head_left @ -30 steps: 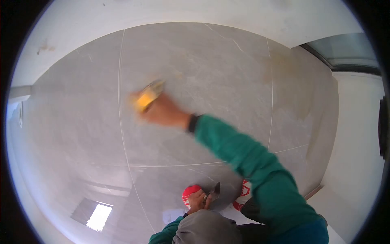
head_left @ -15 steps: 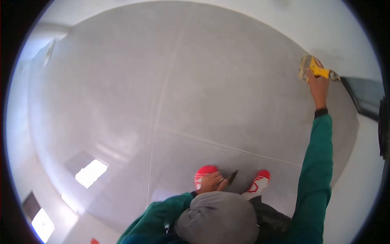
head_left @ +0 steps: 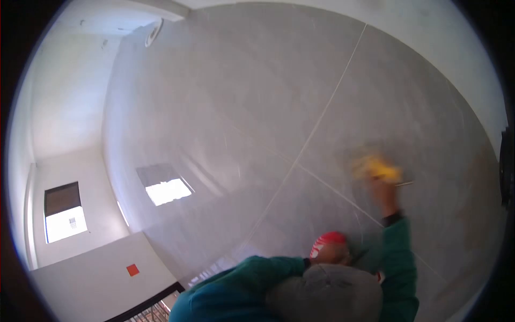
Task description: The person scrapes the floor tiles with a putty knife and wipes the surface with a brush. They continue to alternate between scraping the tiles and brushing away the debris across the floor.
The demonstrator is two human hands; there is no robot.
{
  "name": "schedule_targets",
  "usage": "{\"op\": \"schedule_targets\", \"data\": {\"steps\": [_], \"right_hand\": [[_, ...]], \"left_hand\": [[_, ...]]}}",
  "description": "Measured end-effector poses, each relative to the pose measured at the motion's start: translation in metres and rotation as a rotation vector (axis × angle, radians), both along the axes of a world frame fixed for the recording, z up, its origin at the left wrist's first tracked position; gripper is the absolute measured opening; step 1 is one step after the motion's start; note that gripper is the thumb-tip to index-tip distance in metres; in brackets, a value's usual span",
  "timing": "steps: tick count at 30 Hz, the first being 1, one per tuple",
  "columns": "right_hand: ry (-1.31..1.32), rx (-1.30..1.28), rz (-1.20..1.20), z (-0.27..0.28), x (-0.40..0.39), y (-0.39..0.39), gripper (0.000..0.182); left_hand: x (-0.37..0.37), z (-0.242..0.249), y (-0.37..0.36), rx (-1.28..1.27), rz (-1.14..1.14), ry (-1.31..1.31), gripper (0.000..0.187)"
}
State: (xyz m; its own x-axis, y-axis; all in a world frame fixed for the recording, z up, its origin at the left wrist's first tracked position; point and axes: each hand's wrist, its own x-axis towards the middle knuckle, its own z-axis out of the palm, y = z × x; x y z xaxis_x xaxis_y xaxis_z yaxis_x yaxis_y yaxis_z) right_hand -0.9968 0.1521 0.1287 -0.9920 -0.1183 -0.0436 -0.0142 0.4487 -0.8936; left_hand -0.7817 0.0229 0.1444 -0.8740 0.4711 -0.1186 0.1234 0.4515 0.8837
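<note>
Right hand gripping blurred yellow tool against grey floor tiles at right of frame, left hand at bottom centre, grip unclear, by red shoe

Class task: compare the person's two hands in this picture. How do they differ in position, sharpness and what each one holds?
The right hand is stretched out over the tiled floor, while the left hand stays tucked by the red shoe. The right hand grips a yellow-handled tool, blurred; what the left hand holds cannot be made out. Both come from green sleeves.
</note>
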Motion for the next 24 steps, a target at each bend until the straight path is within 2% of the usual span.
{"op": "schedule_targets", "data": {"steps": [1,2,4,5,6,7,9,11,14,16,17,18,20,21,22,23,24], "right_hand": [[-0.25,0.309,-0.136,0.016,-0.014,0.06,0.024],[-0.101,0.456,-0.247,0.0,-0.029,0.133,0.026],[0.099,1.15,-0.209,-0.014,-0.058,0.287,0.031],[0.077,1.424,-0.161,-0.007,-0.068,0.337,0.033],[-0.034,1.492,-0.179,-0.003,-0.074,0.373,0.034],[-0.023,1.504,-0.18,0.02,-0.077,0.36,0.034],[0.438,0.977,-0.399,0.081,-0.06,0.273,0.036],[0.219,0.946,-0.373,0.092,-0.047,0.195,0.033],[0.061,0.293,-0.089,0.074,0.013,0.025,0.036],[-0.086,0.001,0.187,0.058,0.048,-0.066,0.042],[-0.17,-0.085,0.378,0.057,0.061,-0.092,0.042],[-0.17,-0.079,0.372,0.057,0.061,-0.091,0.042],[-0.075,-0.048,0.429,0.057,0.058,-0.076,0.041],[-0.046,-0.055,0.338,0.051,0.046,-0.045,0.038],[-0.006,-0.024,0.218,0.048,0.026,0.004,0.034],[-0.21,0.081,0.139,0.071,0.009,0.059,0.024],[0.037,0.421,0.092,0.078,-0.002,0.115,0.027]], "left_hand": [[0.0,0.008,0.0,0.02,0.021,-0.031,0.012],[-0.007,0.014,-0.001,0.085,0.059,-0.044,0.013],[-0.019,0.029,0.007,0.165,0.099,-0.055,0.015],[-0.025,0.035,0.008,0.133,0.109,-0.082,0.016],[-0.032,0.035,0.007,0.098,0.116,-0.101,0.017],[-0.035,0.031,0.004,0.111,0.121,-0.095,0.017],[-0.024,0.023,0.006,0.095,0.111,-0.043,0.018],[-0.029,0.029,0.007,0.088,0.098,-0.075,0.018],[-0.033,0.03,0.006,0.069,0.057,-0.085,0.016],[-0.03,0.029,0.013,0.072,0.056,-0.082,0.015],[-0.029,0.029,0.014,0.09,0.152,-0.07,0.014],[-0.027,0.028,0.01,0.101,0.242,-0.058,0.014],[-0.03,0.02,-0.001,0.12,0.176,-0.015,0.013],[-0.028,0.02,0.005,0.161,0.107,0.027,0.011],[-0.025,0.023,0.008,0.176,0.146,-0.025,0.01],[-0.026,0.026,0.01,0.215,0.159,-0.077,0.01],[-0.026,0.03,0.014,0.144,0.162,-0.006,0.013]]}}
